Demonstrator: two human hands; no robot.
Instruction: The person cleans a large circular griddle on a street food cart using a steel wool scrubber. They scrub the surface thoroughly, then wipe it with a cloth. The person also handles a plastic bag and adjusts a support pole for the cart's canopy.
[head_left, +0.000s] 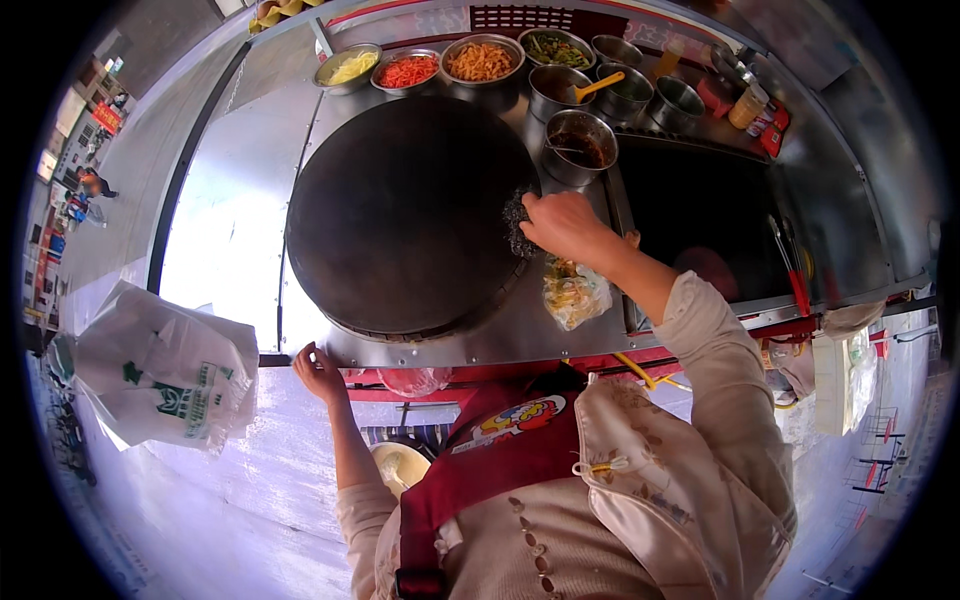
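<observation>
A large round black griddle plate (412, 214) is set in a steel counter before me. At its right edge my right hand (566, 225) grips a dark metal scouring pad (519, 223), pressed near the rim of the plate. My left hand (321, 371) rests by the counter's front edge, below the griddle's lower left, its fingers slightly curled and nothing seen in them. Just below my right forearm lies a clear plastic bag with food scraps (576, 296). A steel pot of dark red sauce (579, 148) with a utensil in it stands at the griddle's upper right.
Steel bowls of shredded red vegetable (407, 72) and orange shreds (482, 60) line the back. A yellow spatula (598, 86) rests in a pot. Right lie a dark flat cooking surface (697, 214) and red-handled tongs (791, 266). White plastic bags (169, 371) hang left.
</observation>
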